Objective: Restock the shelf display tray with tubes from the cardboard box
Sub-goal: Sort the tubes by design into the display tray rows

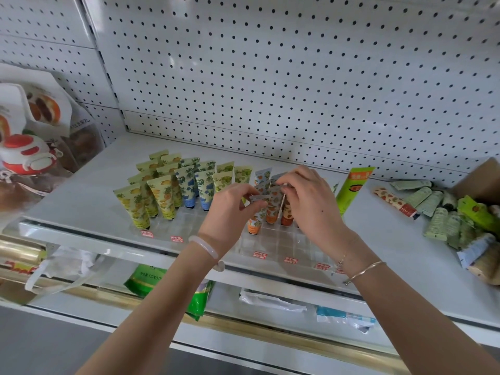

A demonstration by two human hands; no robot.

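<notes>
- L hand (232, 205) was over the middle of the clear display tray (186, 221), fingers curled, thumb and forefinger pinching the crimped top of one of the orange tubes (272, 209).
- R hand (311, 201) was just beside it, fingertips nipped on the tops of the same bunch. The hands were nearly touching.
- Those tubes stood cap-down in the tray's right-centre slots, approx upright. With fingers in the way I couldn't tell how many each hand had hold of.
- In the left part of the tray stood the pineapple tubes (159, 197), then the blue-flower tubes (196, 189), then the pale green tubes (230, 177) towards the back. All leaned back a little.
- The tray's front rows showed bare clear slots, w/ red price tags (176, 239) along the front edge.
- A tall green tube (351, 190) leaned just right of the R hand.
- The cardboard box (484, 174) sat at the far right of the white shelf (89, 190). Loose tubes (443, 215) lay heaped by it, and a red-spotted tube (395, 203) lay flat nearer the tray.
- There was a pale bangle (204, 247) on the L wrist and a thin metal bangle (365, 272) on the R.
- Pegboard (297, 77) ran behind the shelf, and snack bags (43, 123) sat at far left.
</notes>
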